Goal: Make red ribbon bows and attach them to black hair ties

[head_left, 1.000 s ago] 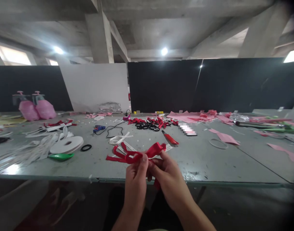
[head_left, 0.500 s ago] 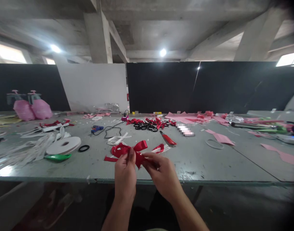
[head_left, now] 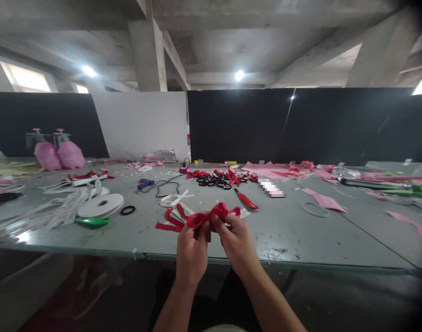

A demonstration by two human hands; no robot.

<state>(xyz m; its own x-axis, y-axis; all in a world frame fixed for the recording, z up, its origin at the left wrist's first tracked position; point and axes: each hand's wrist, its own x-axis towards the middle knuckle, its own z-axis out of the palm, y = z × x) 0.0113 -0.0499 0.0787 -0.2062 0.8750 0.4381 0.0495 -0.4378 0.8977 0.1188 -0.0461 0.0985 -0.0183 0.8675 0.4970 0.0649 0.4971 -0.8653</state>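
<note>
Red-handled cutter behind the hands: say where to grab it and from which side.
Grip the red-handled cutter around its red body, probably from above with the right hand. It lies flat on the table, slanting away to the left, with bare surface on both sides.

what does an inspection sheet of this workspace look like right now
surface: grey worktable, scuffed, scraps across it
job's things: red ribbon bow pinched at its middle
clutter: white tape roll, green oval piece, black rings, red-handled cutter, pink paper sheets
grips: left hand and right hand both shut on the bow
cables: black cord by the blue tool
surroundings: black and white panels, concrete ceiling
</note>
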